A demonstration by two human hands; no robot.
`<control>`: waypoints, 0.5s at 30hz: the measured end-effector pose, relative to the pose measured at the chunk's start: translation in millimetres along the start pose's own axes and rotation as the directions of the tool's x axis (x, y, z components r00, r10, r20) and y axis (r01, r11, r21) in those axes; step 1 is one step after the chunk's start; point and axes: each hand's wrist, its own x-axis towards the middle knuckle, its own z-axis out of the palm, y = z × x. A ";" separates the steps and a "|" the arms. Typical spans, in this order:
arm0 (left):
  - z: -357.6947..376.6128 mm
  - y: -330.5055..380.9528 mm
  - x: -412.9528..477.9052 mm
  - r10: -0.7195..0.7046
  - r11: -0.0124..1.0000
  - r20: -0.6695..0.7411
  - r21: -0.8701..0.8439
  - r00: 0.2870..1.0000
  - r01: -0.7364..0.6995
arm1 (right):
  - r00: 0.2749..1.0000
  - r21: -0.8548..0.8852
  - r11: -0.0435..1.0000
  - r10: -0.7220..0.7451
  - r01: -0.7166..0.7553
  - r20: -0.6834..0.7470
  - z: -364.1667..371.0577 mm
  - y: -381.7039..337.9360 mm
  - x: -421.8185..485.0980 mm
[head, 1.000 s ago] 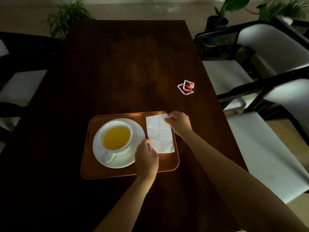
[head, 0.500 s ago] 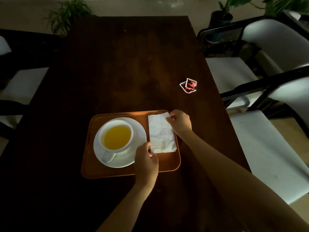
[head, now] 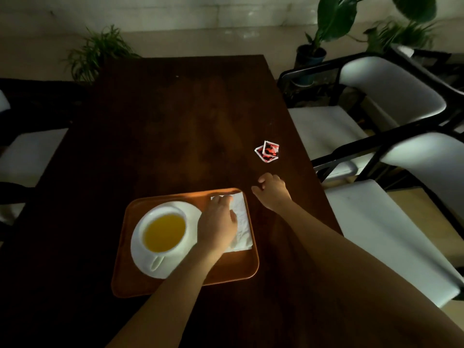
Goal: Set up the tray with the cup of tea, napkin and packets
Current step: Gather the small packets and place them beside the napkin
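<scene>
The right hand point(head: 272, 192) has left the napkin point(head: 242, 219), loosely curled and empty; the left hand point(head: 218, 222) presses it flat on the tray point(head: 226, 272) beside the cup of tea point(head: 164, 232). Next, seemingly two packets point(head: 268, 151) on the table point(head: 175, 126) need fetching.

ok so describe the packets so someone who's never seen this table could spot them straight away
Start at the long dark wooden table and find the orange tray near its front edge. Past the tray's far right corner, beyond the right hand, a small pile of red and white square packets lies on bare wood near the table's right edge. They are the only loose things off the tray.
</scene>
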 end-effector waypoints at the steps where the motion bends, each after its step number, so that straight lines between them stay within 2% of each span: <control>1: -1.7 3.7 13.7 0.004 1.000 0.052 -0.015 0.999 -0.003 | 0.999 -0.018 1.000 0.014 -0.013 0.039 -4.3 0.8 3.5; 3: -6.2 9.8 40.2 0.008 0.997 0.135 -0.071 0.991 0.002 | 0.997 -0.038 0.999 0.039 -0.037 0.063 -12.8 2.9 12.5; 7: -10.1 16.8 90.2 -0.007 0.987 0.204 -0.155 0.979 0.040 | 0.997 -0.060 0.995 0.076 -0.076 -0.008 -30.1 8.8 34.3; 15: 17.3 33.3 191.6 0.065 0.992 0.278 -0.121 0.958 -0.032 | 0.991 -0.313 0.946 0.046 -0.083 -0.123 -40.4 26.9 91.4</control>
